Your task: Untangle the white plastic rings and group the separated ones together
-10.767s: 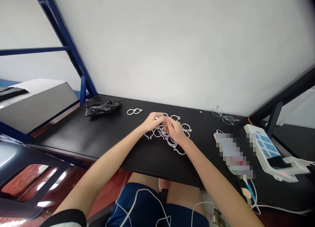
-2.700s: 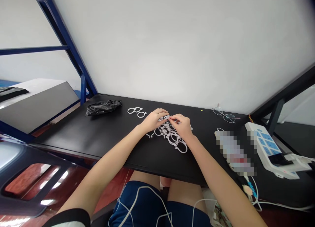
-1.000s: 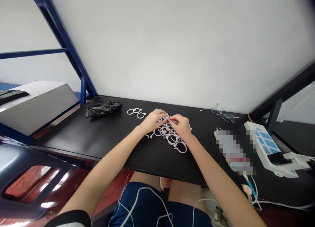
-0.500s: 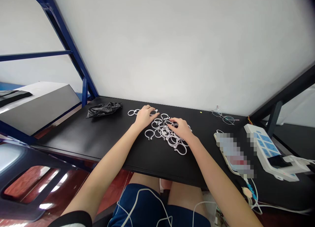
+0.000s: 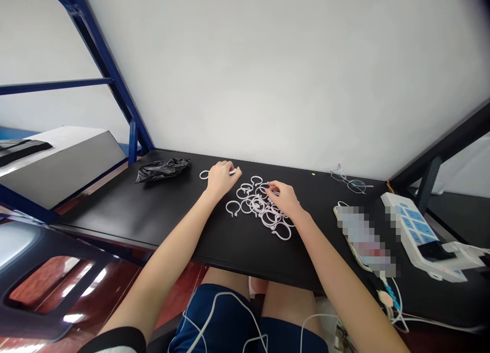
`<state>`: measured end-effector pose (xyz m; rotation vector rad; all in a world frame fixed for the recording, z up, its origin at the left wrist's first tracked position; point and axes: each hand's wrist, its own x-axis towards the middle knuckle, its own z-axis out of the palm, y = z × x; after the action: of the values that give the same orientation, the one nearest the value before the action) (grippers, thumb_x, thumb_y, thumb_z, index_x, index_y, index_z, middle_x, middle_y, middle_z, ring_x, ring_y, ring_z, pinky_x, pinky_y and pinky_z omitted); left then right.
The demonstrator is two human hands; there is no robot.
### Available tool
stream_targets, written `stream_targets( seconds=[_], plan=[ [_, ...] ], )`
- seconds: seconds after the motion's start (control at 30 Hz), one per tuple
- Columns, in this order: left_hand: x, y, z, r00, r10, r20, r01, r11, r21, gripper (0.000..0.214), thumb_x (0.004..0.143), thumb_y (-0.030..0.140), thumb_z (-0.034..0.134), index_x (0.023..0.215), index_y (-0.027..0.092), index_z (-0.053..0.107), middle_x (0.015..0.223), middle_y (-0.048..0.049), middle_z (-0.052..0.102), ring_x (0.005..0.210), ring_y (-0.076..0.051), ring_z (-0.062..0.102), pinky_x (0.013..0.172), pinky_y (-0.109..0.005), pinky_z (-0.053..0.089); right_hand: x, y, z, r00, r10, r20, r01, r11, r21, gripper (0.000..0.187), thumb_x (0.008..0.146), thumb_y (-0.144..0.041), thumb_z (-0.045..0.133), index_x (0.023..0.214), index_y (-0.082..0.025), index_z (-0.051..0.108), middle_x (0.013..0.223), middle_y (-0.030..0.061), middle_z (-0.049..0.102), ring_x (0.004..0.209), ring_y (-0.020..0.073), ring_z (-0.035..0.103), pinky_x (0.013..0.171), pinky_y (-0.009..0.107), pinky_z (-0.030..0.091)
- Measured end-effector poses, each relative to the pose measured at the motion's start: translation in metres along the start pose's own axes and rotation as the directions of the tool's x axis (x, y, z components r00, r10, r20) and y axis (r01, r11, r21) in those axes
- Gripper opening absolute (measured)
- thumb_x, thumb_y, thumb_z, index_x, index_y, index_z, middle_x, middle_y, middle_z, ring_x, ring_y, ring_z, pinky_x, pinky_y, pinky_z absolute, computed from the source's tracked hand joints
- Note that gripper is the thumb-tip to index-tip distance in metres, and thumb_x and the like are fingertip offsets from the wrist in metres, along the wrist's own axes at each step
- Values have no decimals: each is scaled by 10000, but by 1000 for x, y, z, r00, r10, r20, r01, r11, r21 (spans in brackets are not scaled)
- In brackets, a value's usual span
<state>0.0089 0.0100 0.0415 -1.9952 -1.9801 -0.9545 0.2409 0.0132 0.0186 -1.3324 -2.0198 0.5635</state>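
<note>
Loose white plastic curtain rings, several of them with small eyelets, lie in an overlapping heap on the black tabletop. My left hand, beyond the heap's left side, is closed with a white curtain ring between thumb and fingers. Just left of it, another white ring shows partly from behind the hand. Over the right part of the heap, my right hand pinches a ring at its edge. The palm and wrist cover some of the heap.
A crumpled black plastic bag lies at the left. To the right are eyeglasses, a phone on a cable and a white power strip. A wall rises behind the table; a blue metal frame stands left.
My left hand has shifted slightly left and its fingers have closed around a ring. The right hand's fingers have drawn together at a ring in the heap.
</note>
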Motion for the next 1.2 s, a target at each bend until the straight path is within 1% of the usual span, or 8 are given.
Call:
stream_targets(
  seconds=[0.13,0.27,0.33,0.47,0.73,1.0,1.1,1.2],
  plan=[
    [-1,0,-1,997,-6,76,2,998,58,248,913,311,446,762,184,595,800,-65,637,831,-215,583,692,-296,403,1,4,2,1000,-18,-4,18,998,-63,247,805,-325,641,995,-171,675,922,87,702,893,230,653,801,363,508],
    [-2,-2,3,989,-14,145,-2,994,106,270,955,285,381,845,179,603,877,-87,633,903,-232,576,714,-300,420,0,4,3,999,-37,13,38,993,-114,124,800,-283,621,863,-190,673,896,69,676,884,220,620,784,355,487],
    [-2,-5,7,987,-13,161,-4,994,107,263,964,285,375,891,173,600,911,-99,626,924,-242,570,737,-311,432,0,3,2,999,-36,22,39,991,-130,81,799,-249,595,799,-197,657,871,57,664,870,213,603,779,348,476],
    [-2,-10,13,987,10,162,-26,995,95,213,959,290,408,984,168,581,993,-115,599,943,-253,558,750,-327,448,-1,1,2,999,-51,14,52,986,-161,110,806,-220,537,743,-203,625,824,54,651,831,209,584,750,338,461],
    [-2,-15,13,978,31,208,-48,996,81,142,895,282,544,1000,199,591,1037,-108,575,999,-262,537,734,-326,473,-2,-1,3,996,11,-91,-8,1000,30,116,854,-303,484,786,-221,529,781,33,668,761,193,634,694,309,455],
    [-2,-17,14,976,37,215,-54,996,75,115,862,242,579,963,199,613,1024,-98,580,998,-264,539,758,-337,476,-2,-3,3,992,-2,-130,5,1000,22,185,841,-353,498,711,-222,494,727,29,646,725,194,622,682,309,449],
    [-2,-18,14,976,36,217,-57,994,90,122,862,245,576,968,201,617,1031,-103,583,1003,-267,539,758,-335,473,-2,-5,2,989,-11,-147,18,999,50,211,849,-350,496,683,-220,502,728,35,669,729,195,632,696,312,452],
    [-2,-19,14,976,19,219,-47,991,125,146,874,263,555,982,194,625,1032,-111,591,986,-269,550,770,-342,468,-3,-7,0,985,-11,-174,27,995,91,247,875,-374,491,685,-219,519,726,31,695,654,175,624,657,295,445]
  ],
)
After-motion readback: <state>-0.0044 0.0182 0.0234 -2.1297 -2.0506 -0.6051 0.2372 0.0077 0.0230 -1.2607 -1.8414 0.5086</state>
